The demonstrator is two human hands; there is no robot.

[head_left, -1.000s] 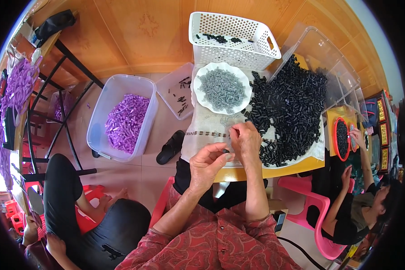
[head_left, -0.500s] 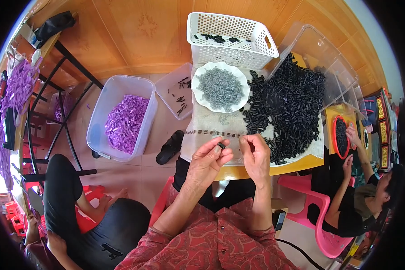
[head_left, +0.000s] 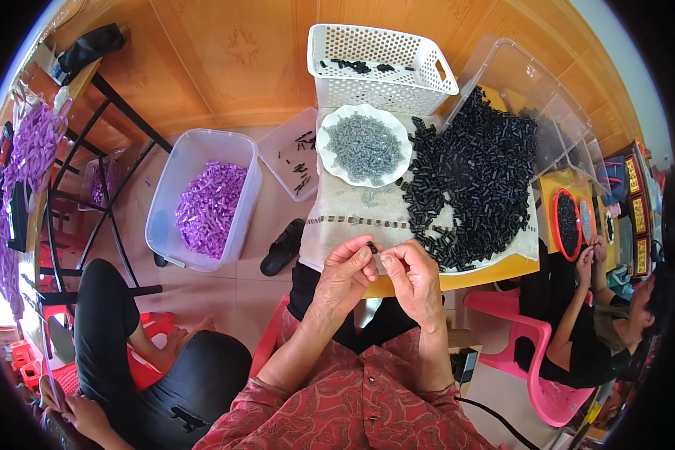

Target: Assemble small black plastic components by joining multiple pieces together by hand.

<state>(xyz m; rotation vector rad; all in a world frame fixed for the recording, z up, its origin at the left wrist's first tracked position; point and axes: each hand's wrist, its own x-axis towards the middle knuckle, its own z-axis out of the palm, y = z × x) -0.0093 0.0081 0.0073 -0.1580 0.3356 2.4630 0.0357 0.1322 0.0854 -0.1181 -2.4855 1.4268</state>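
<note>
Above the table's near edge, my left hand [head_left: 343, 276] pinches a small black plastic piece [head_left: 371, 246] between thumb and fingers. My right hand [head_left: 414, 283] is close beside it, its thumb and forefinger pressed together near the piece; whatever lies between those fingertips is too small to make out. Beyond my hands, small clear pieces fill a scalloped white plate [head_left: 324, 159]. A large heap of black plastic pieces [head_left: 480, 180] covers the right part of the pale cloth [head_left: 330, 240]. A few clear pieces lie loose on the cloth below the plate.
A white perforated basket [head_left: 367, 94] stands behind the plate. Beside the heap a clear bin [head_left: 562, 120] lies tipped. On the floor at left are a tub [head_left: 157, 217] of purple pieces and a black slipper [head_left: 283, 247]. People sit on both sides, one near a red tray [head_left: 556, 225].
My right hand has moved left and slightly down, bringing its fingertips up to the black piece in my left hand. The person at right has lowered a hand from the red tray.
</note>
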